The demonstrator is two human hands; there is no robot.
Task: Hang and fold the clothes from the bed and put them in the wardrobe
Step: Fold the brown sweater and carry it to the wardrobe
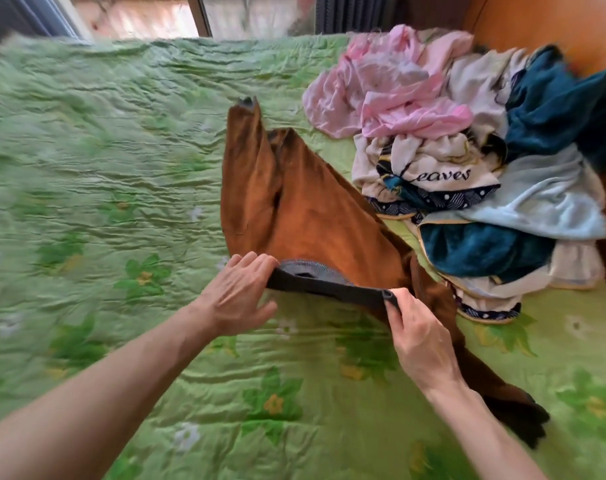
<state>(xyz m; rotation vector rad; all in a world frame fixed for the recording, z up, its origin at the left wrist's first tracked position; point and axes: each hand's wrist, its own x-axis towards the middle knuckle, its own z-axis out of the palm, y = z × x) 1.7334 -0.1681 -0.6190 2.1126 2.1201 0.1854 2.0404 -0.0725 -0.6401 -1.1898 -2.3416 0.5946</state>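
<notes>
A brown garment point(315, 216) with a dark ribbed band point(325, 284) is stretched above the green bed cover point(104, 188). My left hand point(235, 292) grips the band's left end. My right hand point(422, 337) pinches the band's right end between thumb and fingers. The brown cloth runs away from me toward the middle of the bed, and one dark-cuffed part trails down past my right wrist. A heap of clothes point(467, 154) lies at the right: pink pieces, a cream one printed "Leaves", teal and pale blue ones.
The bed's left half is bare green quilt with flower print. A wooden wall or headboard point(554, 26) borders the heap at the far right. A window point(138, 15) and a dark radiator stand behind the bed's far edge.
</notes>
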